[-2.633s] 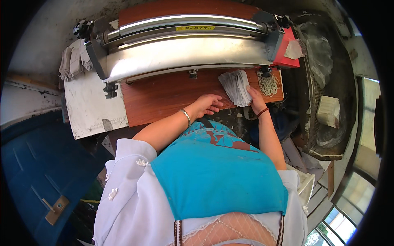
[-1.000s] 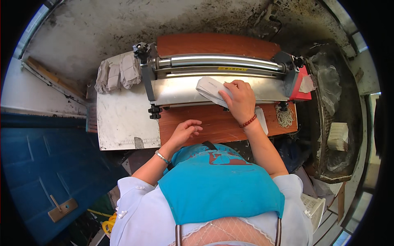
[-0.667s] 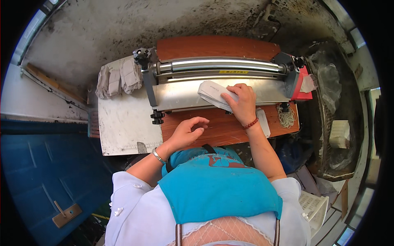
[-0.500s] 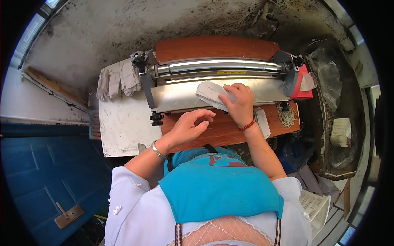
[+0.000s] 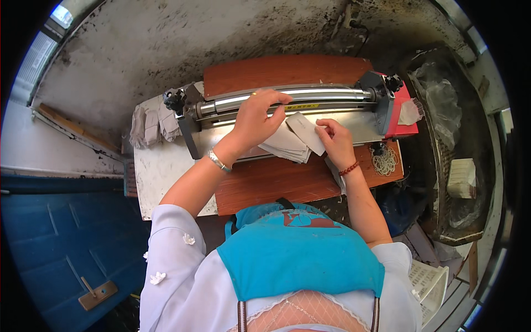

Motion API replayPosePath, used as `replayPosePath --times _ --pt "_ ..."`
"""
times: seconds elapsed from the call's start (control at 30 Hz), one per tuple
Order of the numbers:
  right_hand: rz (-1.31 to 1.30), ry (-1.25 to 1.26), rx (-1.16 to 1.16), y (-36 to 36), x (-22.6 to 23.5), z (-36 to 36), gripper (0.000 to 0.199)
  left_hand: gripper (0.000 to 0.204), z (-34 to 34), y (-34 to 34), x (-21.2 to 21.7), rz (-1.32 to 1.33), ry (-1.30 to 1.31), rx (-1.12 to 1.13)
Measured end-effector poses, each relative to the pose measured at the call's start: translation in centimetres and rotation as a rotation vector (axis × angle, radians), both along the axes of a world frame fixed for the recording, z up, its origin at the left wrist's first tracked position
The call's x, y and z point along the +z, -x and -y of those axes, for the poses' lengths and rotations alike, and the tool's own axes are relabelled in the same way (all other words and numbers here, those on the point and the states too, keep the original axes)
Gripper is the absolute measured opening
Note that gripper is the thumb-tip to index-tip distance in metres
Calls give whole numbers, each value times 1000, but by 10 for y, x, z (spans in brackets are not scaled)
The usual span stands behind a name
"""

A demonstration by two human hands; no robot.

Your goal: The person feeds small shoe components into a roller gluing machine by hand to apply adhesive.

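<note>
Head | right hand (image 5: 336, 141) pinches slip (image 5: 306, 131) | left hand (image 5: 259, 119), fingers spread, ten o'clock of it | keep slip flat, left clear of roller (image 5: 332, 95)

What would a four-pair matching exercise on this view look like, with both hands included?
1. left hand
2. right hand
3. tangle of pale bands
4. panelled door

A. blue, at lower left
B. at the right edge of a pale flat piece
C. overlaps the steel roller in the picture
D. on the right end of the brown board

Pairs: 1-C; 2-B; 3-D; 4-A
</note>
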State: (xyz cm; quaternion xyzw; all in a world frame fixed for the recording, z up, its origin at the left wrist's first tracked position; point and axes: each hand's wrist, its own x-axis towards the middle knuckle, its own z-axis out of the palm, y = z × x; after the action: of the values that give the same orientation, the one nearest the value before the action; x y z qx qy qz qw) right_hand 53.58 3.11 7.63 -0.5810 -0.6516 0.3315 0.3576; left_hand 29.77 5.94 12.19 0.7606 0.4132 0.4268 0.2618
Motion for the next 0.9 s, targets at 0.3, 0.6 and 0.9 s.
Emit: replayPosePath --times 0.3,0.6,0.9 --pt "202 -173 -47 19 0 -28 12 47 -111 -27 -24 -698 517 49" --pt "18 -45 44 16 15 5 16 16 -163 -25 -52 -322 596 12" --pt "197 -342 223 28 11 21 26 27 -203 6 -47 -295 408 272"
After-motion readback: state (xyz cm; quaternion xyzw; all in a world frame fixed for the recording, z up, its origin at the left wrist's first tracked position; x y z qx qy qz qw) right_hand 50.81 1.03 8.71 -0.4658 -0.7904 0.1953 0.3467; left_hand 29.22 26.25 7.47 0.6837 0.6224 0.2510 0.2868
